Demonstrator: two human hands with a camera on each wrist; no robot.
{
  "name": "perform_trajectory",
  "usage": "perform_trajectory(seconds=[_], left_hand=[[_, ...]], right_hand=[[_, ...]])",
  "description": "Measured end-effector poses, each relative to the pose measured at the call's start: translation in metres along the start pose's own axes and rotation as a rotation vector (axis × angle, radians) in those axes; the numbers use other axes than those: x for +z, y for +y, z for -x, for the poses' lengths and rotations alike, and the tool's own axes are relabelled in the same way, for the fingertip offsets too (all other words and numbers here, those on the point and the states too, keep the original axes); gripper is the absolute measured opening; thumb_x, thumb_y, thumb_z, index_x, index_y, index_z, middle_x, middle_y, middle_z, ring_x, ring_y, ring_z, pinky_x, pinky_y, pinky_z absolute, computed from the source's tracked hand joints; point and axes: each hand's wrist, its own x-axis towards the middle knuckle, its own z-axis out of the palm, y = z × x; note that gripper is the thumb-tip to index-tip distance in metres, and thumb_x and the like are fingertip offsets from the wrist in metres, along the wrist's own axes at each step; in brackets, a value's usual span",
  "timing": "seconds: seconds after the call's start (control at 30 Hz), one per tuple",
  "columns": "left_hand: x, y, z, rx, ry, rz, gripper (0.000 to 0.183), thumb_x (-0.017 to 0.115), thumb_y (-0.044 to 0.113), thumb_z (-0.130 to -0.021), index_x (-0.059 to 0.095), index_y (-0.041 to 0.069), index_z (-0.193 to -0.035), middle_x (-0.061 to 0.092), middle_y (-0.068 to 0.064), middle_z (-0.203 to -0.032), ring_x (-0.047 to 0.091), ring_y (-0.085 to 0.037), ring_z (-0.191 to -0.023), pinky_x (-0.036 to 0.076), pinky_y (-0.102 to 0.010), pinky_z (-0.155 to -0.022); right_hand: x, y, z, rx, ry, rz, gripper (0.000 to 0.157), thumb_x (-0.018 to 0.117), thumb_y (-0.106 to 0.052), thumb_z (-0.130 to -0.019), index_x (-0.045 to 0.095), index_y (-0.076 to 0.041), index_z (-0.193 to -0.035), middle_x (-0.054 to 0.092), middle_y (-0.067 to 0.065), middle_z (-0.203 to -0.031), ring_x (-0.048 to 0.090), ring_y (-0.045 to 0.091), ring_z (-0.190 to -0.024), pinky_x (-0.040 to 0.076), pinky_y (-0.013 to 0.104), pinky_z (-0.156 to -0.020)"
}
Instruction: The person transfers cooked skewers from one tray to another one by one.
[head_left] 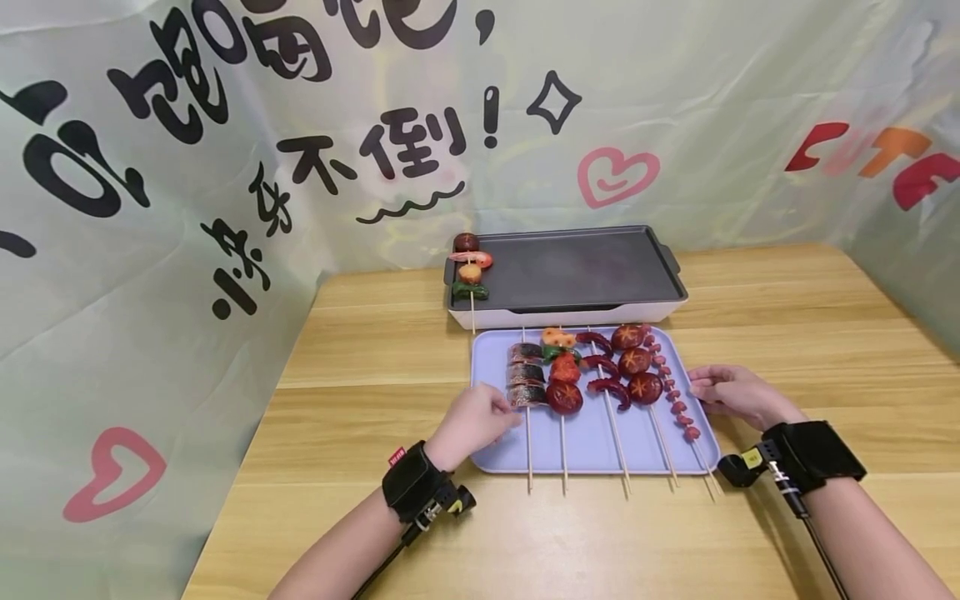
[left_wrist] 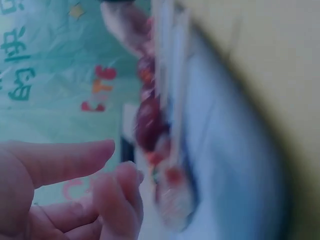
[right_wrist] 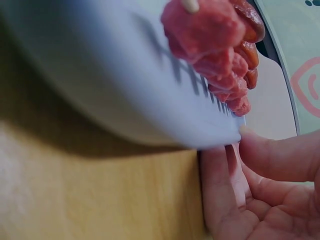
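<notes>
A lavender tray [head_left: 588, 454] bears several food skewers, their bare sticks toward the near side. My left hand [head_left: 474, 425] is over the tray's left edge, nearest to the fish-chunk skewer [head_left: 527, 375]. In the left wrist view its thumb and forefinger [left_wrist: 75, 160] stand apart, with nothing between them. At the tray's right edge, my right hand [head_left: 742, 396] pinches the rim, the thumb [right_wrist: 275, 157] at the edge and the fingers below. Closest to this hand lies a skewer of small red meat pieces [head_left: 678, 407]. Mushroom [head_left: 634, 362], tentacle [head_left: 600, 365] and mixed [head_left: 564, 369] skewers lie between.
Behind the tray stands a dark flat griddle [head_left: 577, 262] with a pale base. A mixed skewer [head_left: 470, 273] lies on its left end, the stick reaching over the front edge. The wooden table [head_left: 375, 350] meets a printed cloth backdrop [head_left: 720, 167].
</notes>
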Motion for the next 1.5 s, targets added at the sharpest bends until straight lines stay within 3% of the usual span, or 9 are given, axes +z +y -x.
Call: perform_trajectory(seconds=[0.2, 0.3, 0.53, 0.77, 1.03, 1.17, 1.33, 1.5], left_hand=[[-0.029, 0.01, -0.012, 0.067, 0.16, -0.106, 0.024, 0.07, 0.013, -0.079, 0.064, 0.0, -0.098, 0.061, -0.008, -0.081, 0.056, -0.019, -0.071, 0.049, -0.026, -0.061], [-0.04, 0.012, -0.021, 0.068, 0.231, -0.117, 0.031, 0.07, 0.014, -0.079, 0.061, 0.001, -0.106, 0.06, -0.011, -0.09, 0.057, -0.025, -0.082, 0.049, -0.031, -0.069], [-0.062, 0.006, -0.052, 0.028, 0.344, -0.064, 0.027, 0.067, 0.011, -0.081, 0.062, -0.002, -0.104, 0.061, -0.013, -0.091, 0.057, -0.025, -0.083, 0.05, -0.035, -0.073], [-0.068, -0.008, -0.078, -0.045, 0.419, 0.018, 0.021, 0.062, 0.009, -0.081, 0.063, -0.005, -0.097, 0.063, -0.015, -0.085, 0.059, -0.025, -0.078, 0.051, -0.034, -0.071], [-0.064, -0.019, -0.092, -0.15, 0.425, 0.153, 0.018, 0.062, 0.012, -0.084, 0.065, -0.005, -0.091, 0.067, -0.016, -0.081, 0.065, -0.022, -0.066, 0.055, -0.025, -0.058], [-0.063, -0.021, -0.095, -0.169, 0.41, 0.248, 0.02, 0.062, 0.013, -0.086, 0.066, -0.007, -0.089, 0.064, -0.011, -0.071, 0.064, -0.02, -0.061, 0.058, -0.03, -0.061], [-0.063, -0.022, -0.101, -0.212, 0.348, 0.519, 0.023, 0.061, 0.007, -0.087, 0.063, -0.014, -0.095, 0.059, -0.006, -0.063, 0.061, -0.013, -0.054, 0.057, -0.04, -0.073], [-0.063, -0.025, -0.106, -0.254, 0.3, 0.716, 0.02, 0.059, -0.001, -0.086, 0.061, -0.017, -0.097, 0.059, -0.009, -0.065, 0.058, -0.011, -0.054, 0.058, -0.025, -0.061]], right_hand=[[0.0, 0.0, 0.0, -0.002, 0.001, 0.002, 0.039, 0.042, -0.001, -0.095, 0.031, 0.022, -0.124, 0.059, 0.0, -0.091, 0.058, 0.005, -0.083, 0.055, 0.027, -0.078], [0.001, 0.0, 0.0, -0.006, -0.004, -0.009, 0.039, 0.041, 0.0, -0.094, 0.03, 0.022, -0.124, 0.059, 0.0, -0.091, 0.057, 0.004, -0.082, 0.055, 0.027, -0.08], [0.001, 0.0, -0.001, -0.01, -0.005, -0.017, 0.04, 0.041, 0.001, -0.093, 0.029, 0.023, -0.124, 0.058, -0.001, -0.09, 0.057, 0.002, -0.082, 0.055, 0.026, -0.08], [0.0, 0.001, -0.001, 0.005, 0.003, -0.009, 0.041, 0.044, -0.001, -0.093, 0.03, 0.022, -0.124, 0.057, 0.004, -0.094, 0.057, 0.005, -0.083, 0.054, 0.028, -0.082], [0.0, 0.0, -0.002, 0.011, 0.002, -0.013, 0.04, 0.045, 0.001, -0.092, 0.031, 0.021, -0.123, 0.057, 0.004, -0.093, 0.057, 0.005, -0.083, 0.054, 0.027, -0.081], [-0.001, 0.0, -0.002, 0.012, 0.002, -0.015, 0.039, 0.044, 0.001, -0.092, 0.031, 0.021, -0.123, 0.057, 0.003, -0.092, 0.057, 0.005, -0.083, 0.054, 0.026, -0.081], [-0.001, 0.0, -0.002, 0.015, 0.006, -0.009, 0.039, 0.044, 0.001, -0.092, 0.031, 0.021, -0.123, 0.057, 0.004, -0.093, 0.057, 0.006, -0.083, 0.055, 0.027, -0.081], [-0.001, 0.0, -0.002, 0.014, 0.006, -0.009, 0.04, 0.044, 0.001, -0.092, 0.031, 0.021, -0.124, 0.058, 0.004, -0.093, 0.057, 0.006, -0.083, 0.054, 0.027, -0.081]])
